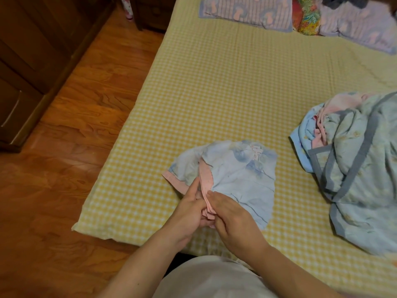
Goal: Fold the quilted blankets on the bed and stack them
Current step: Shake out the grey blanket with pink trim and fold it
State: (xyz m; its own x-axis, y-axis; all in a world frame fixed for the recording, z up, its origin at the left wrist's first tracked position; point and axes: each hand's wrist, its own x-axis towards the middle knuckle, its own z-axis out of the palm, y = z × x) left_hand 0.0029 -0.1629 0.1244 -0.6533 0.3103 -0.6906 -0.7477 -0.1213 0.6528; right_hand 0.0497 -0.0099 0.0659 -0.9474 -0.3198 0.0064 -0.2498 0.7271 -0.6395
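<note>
At the near edge of the bed [214, 87], covered in a yellow checked sheet, the left hand [191, 211] and the right hand [232, 214] meet over the pink trim of a small pale blue blanket [238, 179]. The left hand pinches the gathered pink edge between thumb and curled fingers, its index finger stretched forward along the cloth; the right hand closes its fingers round the same bunched edge from the other side, so both hold the trim tightly. The blanket itself lies partly folded and flat on the sheet just beyond the hands, its printed blue motif toward the far end. To its right, well apart from it, sits a crumpled heap of quilted blanket [356, 164], light green-blue with grey-blue banding and some pink showing at the top. Farther up the bed, at its head, two striped pillows [247, 11] lie side by side with a bright patterned cloth [307, 18] between them.
</note>
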